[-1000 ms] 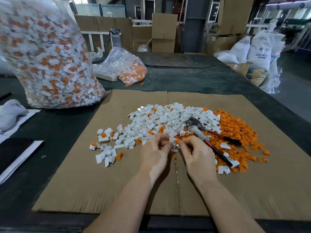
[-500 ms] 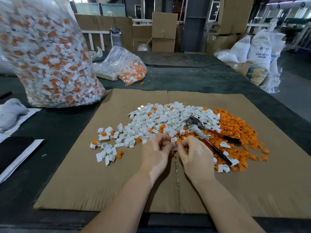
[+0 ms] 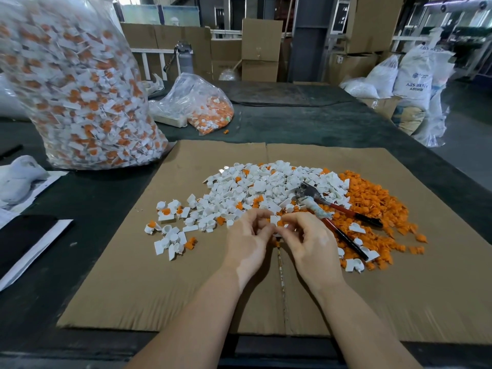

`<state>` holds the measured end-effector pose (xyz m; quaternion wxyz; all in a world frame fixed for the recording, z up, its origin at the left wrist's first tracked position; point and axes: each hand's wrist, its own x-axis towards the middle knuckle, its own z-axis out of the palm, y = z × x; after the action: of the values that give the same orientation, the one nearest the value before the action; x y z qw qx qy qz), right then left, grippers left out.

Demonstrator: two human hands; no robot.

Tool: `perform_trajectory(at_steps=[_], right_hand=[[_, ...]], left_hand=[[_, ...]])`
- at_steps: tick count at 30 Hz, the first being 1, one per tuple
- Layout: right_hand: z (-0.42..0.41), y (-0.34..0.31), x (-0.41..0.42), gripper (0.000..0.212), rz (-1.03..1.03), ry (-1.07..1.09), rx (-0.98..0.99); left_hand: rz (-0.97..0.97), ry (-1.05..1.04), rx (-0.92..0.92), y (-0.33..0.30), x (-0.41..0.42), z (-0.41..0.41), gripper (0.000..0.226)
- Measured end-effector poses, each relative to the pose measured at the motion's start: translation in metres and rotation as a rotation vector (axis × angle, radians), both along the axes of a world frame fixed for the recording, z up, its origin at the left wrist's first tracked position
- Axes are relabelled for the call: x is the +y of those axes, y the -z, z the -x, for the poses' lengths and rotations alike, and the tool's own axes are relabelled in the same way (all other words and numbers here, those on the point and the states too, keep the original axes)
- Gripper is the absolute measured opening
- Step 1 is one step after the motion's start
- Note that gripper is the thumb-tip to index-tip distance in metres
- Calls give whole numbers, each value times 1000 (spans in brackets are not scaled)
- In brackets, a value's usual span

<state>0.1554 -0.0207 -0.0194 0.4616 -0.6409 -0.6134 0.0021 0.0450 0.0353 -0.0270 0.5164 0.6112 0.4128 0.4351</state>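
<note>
left hand (image 3: pixel 247 242) and right hand (image 3: pixel 306 242) both pinch one small white plastic fitting (image 3: pixel 274 220) just beside the pliers (image 3: pixel 332 209); it is likely light, stiff and slippery, best held by its flat tab.

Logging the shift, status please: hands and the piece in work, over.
Left hand and right hand both pinching one small white-and-orange piece above the cardboard. Pliers lying on the pile right of them, nothing blocking.

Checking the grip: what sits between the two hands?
A white piece with an orange part, pinched by the left hand and right hand; head view.
</note>
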Motion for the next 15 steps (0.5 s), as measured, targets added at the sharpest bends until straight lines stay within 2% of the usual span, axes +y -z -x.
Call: perform_trajectory(at_steps=[3,15], right_hand=[[0,-1,0,26,2,-42,-20],[0,-2,1,24,-15,-21,-77]], left_hand=[[-35,13,32,0,1,2,32],[-18,35,68,0,2,2,25]])
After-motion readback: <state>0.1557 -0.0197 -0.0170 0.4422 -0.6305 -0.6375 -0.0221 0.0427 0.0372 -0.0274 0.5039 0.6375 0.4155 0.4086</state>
